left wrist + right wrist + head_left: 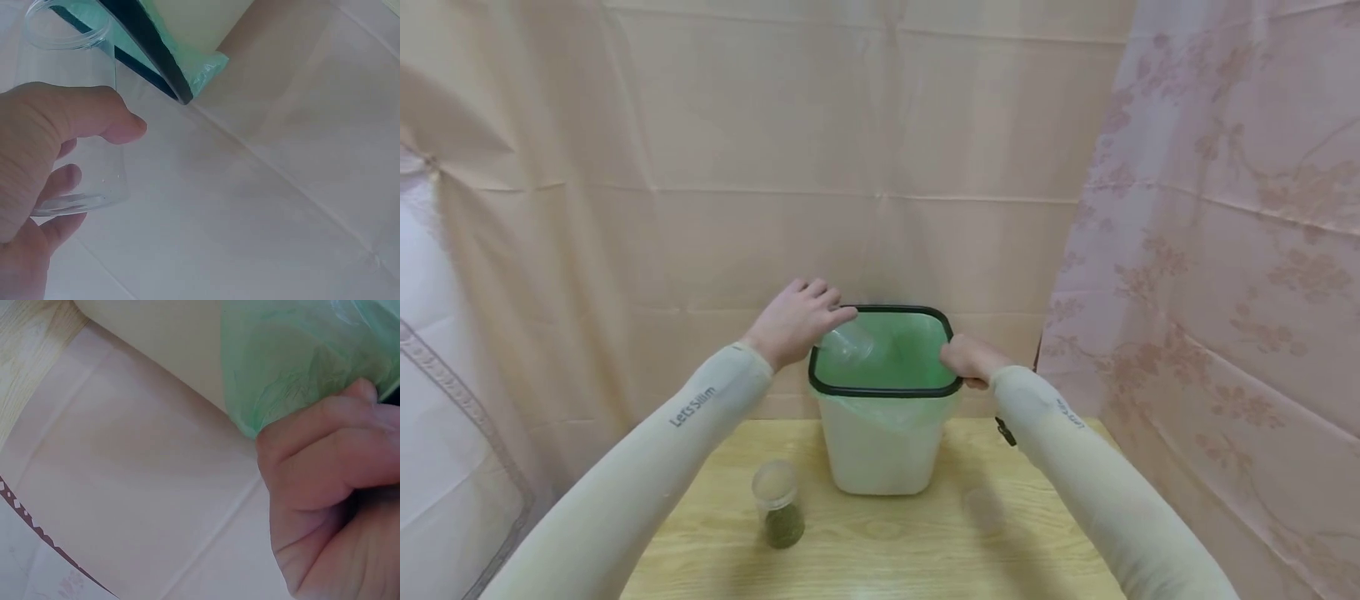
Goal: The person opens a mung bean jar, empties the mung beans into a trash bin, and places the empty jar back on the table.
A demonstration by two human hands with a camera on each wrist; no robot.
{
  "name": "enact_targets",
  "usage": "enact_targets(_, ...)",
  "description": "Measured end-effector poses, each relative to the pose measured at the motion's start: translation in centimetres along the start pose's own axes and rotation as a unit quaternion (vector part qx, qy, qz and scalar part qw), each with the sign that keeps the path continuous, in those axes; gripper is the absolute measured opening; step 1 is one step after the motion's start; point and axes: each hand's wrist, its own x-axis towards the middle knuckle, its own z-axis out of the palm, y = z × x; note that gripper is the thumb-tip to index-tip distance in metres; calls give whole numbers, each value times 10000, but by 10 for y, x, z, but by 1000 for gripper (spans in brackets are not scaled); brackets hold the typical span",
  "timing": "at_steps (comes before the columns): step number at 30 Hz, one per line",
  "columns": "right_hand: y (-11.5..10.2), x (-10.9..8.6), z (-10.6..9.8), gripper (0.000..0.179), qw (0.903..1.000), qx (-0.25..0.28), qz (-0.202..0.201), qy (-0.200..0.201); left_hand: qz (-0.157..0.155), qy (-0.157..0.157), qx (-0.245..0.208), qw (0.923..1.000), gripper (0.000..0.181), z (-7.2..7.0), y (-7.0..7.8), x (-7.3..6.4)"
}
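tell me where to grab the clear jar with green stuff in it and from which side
Probably the round side wall of the jar, gripped across its width from the near left. It stands upright on the table, and the white bin stands behind it to the right, leaving the near left freer. Whether its top is covered is unclear, so avoid lifting there.

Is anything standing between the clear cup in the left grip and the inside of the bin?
Nothing visible does. The left grip holds the clear cup tilted over the open bin, mouth toward the green liner. The right grip holds the black rim on the opposite side; the jar stands outside that path.
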Motion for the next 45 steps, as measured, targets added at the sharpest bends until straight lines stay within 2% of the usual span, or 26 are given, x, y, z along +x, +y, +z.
enact_targets(9, 8, -4, -6, 38, 9981, 597, -2, -137, -234, 75, -319, 9992, 57, 2, 3, 3)
enact_targets(21, 11, -2, -6, 38, 9978, 661, -10, -103, -560, 165, -736, 9956, 58, 5, 2, -4)
enact_targets(28, 8, -2, -2, 40, 9985, 546, -28, 25, -1013, 126, -1250, 9869, 62, 3, 5, -10)
enact_targets(32, 7, -1, 1, 40, 9987, 513, -36, 71, -1226, 278, -1451, 9814, 65, 4, 5, -16)
enact_targets(37, 6, 0, 3, 40, 9983, 581, -23, 44, -1245, 500, -1601, 9779, 69, 9, 4, -26)
enact_targets(45, 6, 0, 6, 37, 9980, 633, -58, 22, -1271, 407, -1715, 9761, 79, 13, 5, -37)
